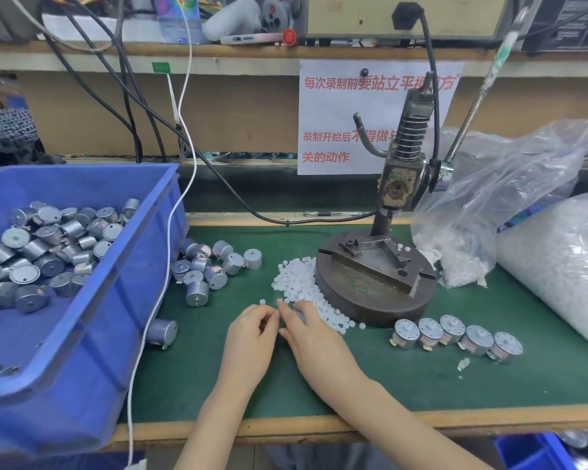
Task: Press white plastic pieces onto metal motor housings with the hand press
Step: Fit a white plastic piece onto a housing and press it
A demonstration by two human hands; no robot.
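A green mat (404, 378) covers a workbench with a wooden front edge, under a shelf of cables and a paper notice (336, 130) printed in red. The hand press (398, 184) stands right of centre on a round metal base (364, 300).

Both hands meet on the mat in front of the base. The left hand (252, 337) has its fingers curled, with thumb and forefinger drawn together at the tips. The right hand (309, 334) arches over, its fingers bent down to meet them. A small grey patch shows under the right fingers, but I cannot tell what either hand holds.

A heap of white pieces (296, 279), too many to count, hugs the left side of the base and runs right up to the right fingertips. One stray piece (262, 301) lies just beyond the left fingertips.

About ten loose motors (214, 266) cluster by the blue bin (123, 300), which holds many more, and one motor (162, 330) lies apart against the bin's wall. Five capped motors (455, 334), each with a white piece on top, sit in a row right of the hands. Two plastic bags stand at the right: a clear bag (496, 184) and a full bag (557, 266) of white material.
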